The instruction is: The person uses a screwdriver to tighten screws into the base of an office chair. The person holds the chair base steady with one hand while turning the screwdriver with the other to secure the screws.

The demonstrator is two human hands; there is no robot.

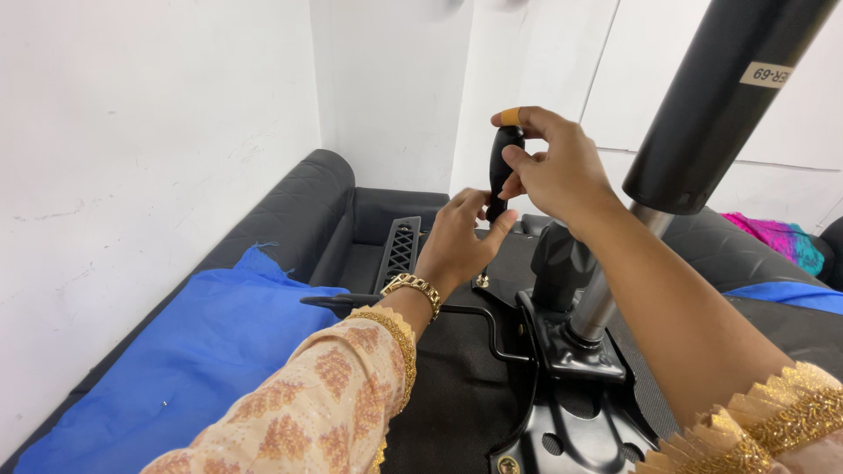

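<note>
Two hands are closed on one upright screwdriver (503,162): the right hand (553,167) is clenched around its black handle at 12 o'clock, the left hand's (457,241) fingers pinch the shaft, steadying the tip on the black chair mechanism (571,351).

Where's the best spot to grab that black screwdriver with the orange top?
Probably the fat black screwdriver handle, wrapped from the right side as the right hand does. It stands upright with a bulging, rounded grip, while the thin shaft below is mostly hidden behind the left hand, which steadies it near the black metal chair plate.
</note>
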